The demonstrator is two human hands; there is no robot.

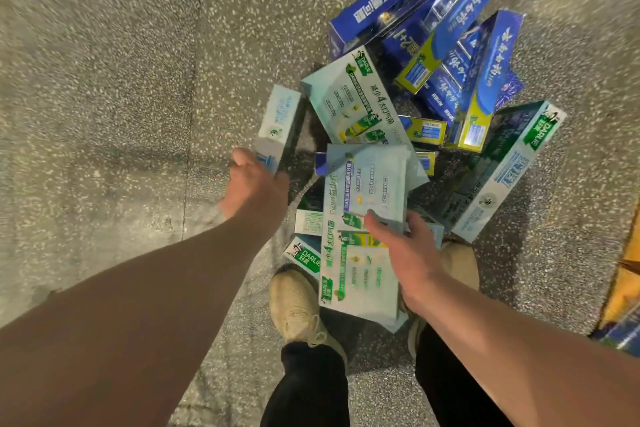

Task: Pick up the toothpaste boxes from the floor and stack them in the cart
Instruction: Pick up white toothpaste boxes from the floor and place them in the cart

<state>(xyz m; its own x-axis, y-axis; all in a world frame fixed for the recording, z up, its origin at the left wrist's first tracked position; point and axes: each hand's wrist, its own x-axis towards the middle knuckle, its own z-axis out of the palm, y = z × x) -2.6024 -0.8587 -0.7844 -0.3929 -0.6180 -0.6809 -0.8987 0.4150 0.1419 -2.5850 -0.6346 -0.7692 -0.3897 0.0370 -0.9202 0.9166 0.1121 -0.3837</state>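
At twelve o'clock from the shoes [294, 305], toothpaste boxes [353, 97] lie heaped on the floor [104, 80], with blue boxes [450, 45] toward one o'clock. The left hand [256, 191] grips a pale box [278, 125] by its end at eleven o'clock. The right hand [408, 253] clasps a pale green stack [360, 274], thumb on top.

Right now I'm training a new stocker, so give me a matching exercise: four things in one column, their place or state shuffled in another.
1 left hand
2 right hand
3 blue boxes
4 tan shoes

A heaped at the view's upper right
B standing on the floor, bottom middle
C grips a narrow pale box
D holds wide pale boxes, thumb on top

Pairs: 1-C, 2-D, 3-A, 4-B
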